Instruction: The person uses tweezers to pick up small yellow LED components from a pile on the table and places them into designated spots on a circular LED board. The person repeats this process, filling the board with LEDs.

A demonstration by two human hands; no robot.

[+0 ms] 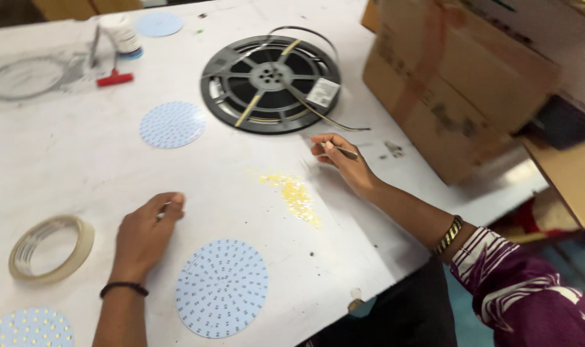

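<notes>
My left hand [144, 232] rests on the white table [67, 160] with its fingers curled, a small metal piece pinched at the fingertips. Just right of it lies a round pale blue circuit disc [222, 288] dotted with small pads. My right hand [341, 162] holds thin metal tweezers [345, 151] pointing right, below a black tape reel [270, 83]. Between the hands lies a scatter of tiny yellow components [295, 194].
A roll of clear tape [50, 249] lies at the left. More blue discs sit at the middle [172, 124], far back [159, 24] and bottom left [27, 328]. A white bottle [120, 33] and red-handled tool [114, 79] stand at the back. Cardboard boxes [453, 83] crowd the right.
</notes>
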